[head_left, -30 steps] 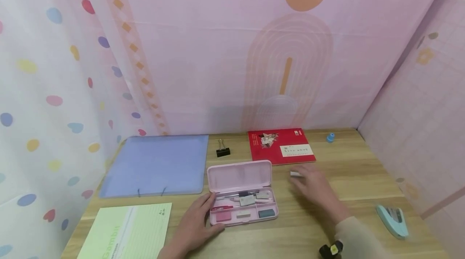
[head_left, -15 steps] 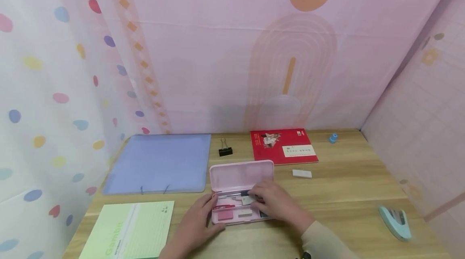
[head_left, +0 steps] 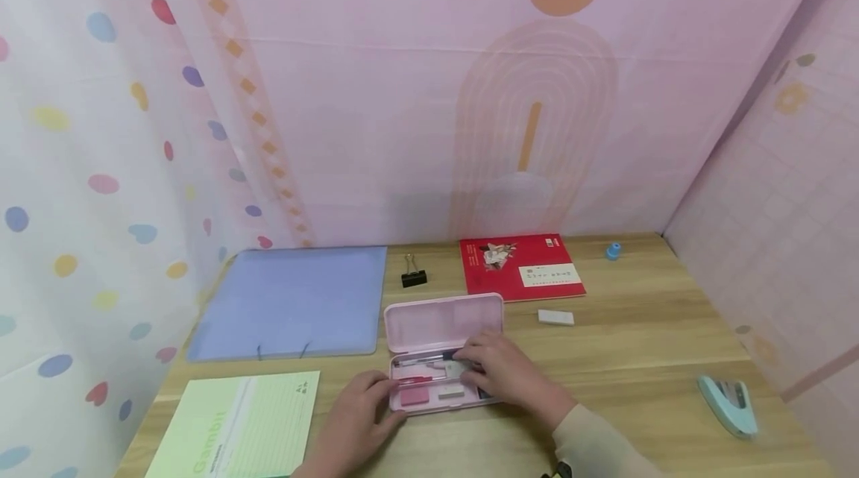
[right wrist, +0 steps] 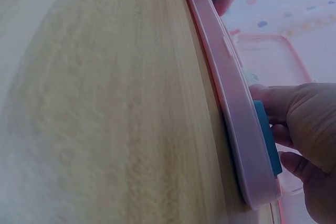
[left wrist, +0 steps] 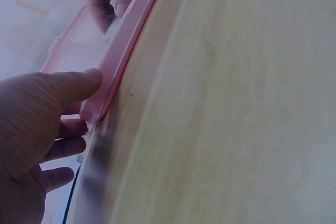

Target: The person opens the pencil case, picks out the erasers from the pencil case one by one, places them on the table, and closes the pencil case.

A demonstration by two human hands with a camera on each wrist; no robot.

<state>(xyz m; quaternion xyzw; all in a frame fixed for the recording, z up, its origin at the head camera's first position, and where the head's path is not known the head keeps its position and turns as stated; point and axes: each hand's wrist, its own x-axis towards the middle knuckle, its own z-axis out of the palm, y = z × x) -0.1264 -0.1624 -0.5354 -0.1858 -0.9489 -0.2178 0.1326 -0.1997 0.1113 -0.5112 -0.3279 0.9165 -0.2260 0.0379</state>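
A pink pencil case (head_left: 444, 327) lies on the table with its lid raised. Pens (head_left: 419, 361) fill its back compartment, and a pink eraser (head_left: 414, 396), a white eraser (head_left: 451, 391) and a teal eraser (right wrist: 268, 137) sit along the front. My left hand (head_left: 356, 418) grips the left end of the case, its thumb on the front wall in the left wrist view. At the right half, my right hand (head_left: 506, 373) reaches inside and pinches another whitish eraser (head_left: 455, 369), partly hidden by the fingers. The hand also covers most of the teal one in the head view.
A loose white eraser (head_left: 555, 318) lies right of the case. Behind are a red booklet (head_left: 523, 269), a black binder clip (head_left: 414, 278) and a small blue object (head_left: 613, 251). A blue folder (head_left: 288, 306) and green notebook (head_left: 235, 426) lie left, a mint stapler (head_left: 728, 405) right.
My right hand has let go of the white eraser on the table and moved left into the pencil case, where it takes hold of another eraser. My left hand stays at the case's end.
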